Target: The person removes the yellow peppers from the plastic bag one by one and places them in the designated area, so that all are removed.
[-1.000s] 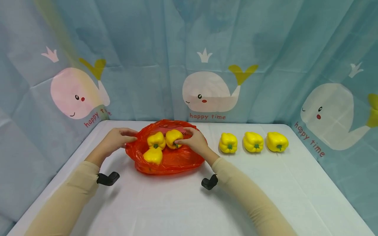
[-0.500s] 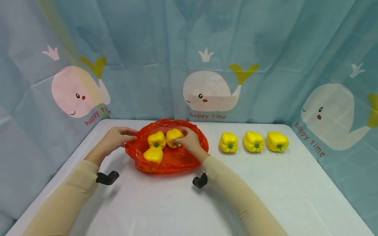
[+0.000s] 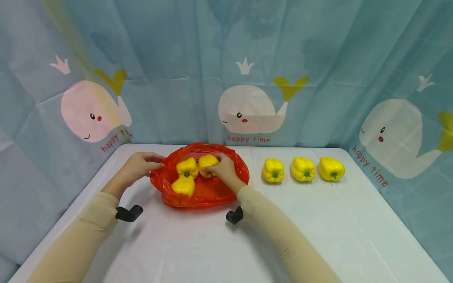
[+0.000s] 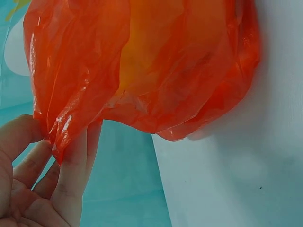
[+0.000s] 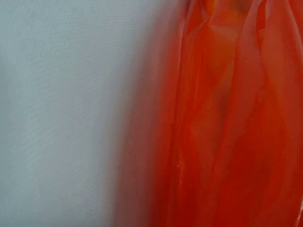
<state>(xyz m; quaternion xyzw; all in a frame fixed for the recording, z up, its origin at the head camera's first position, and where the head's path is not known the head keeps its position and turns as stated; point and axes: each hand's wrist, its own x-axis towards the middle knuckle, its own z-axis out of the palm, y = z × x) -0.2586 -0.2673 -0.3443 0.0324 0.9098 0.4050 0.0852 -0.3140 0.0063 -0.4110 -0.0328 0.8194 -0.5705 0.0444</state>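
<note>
A red plastic bag (image 3: 209,194) lies with its mouth spread on the table. My left hand (image 3: 137,169) pinches the bag's left edge between thumb and fingers; the left wrist view shows the film (image 4: 75,71) gathered at the fingertips. Inside the bag are a front yellow bell pepper (image 3: 183,186), a back left one, and a third bell pepper (image 3: 206,164) at the back right. Around that third pepper's right side, my right hand (image 3: 225,169) curls its thumb and fingers. Only the bag's red side (image 5: 236,142) and white cloth appear in the right wrist view; the hand is out of it.
Right of the bag, three more yellow bell peppers stand in a row: the nearest pepper (image 3: 273,170), a middle pepper (image 3: 303,169) and a far-right pepper (image 3: 331,169). A white cloth (image 3: 198,247) covers the table. Blue whale-print curtains (image 3: 170,106) enclose the back and sides.
My right hand and forearm have shifted slightly left, staying at the back right pepper in the bag. The left hand keeps its hold on the bag's edge.
</note>
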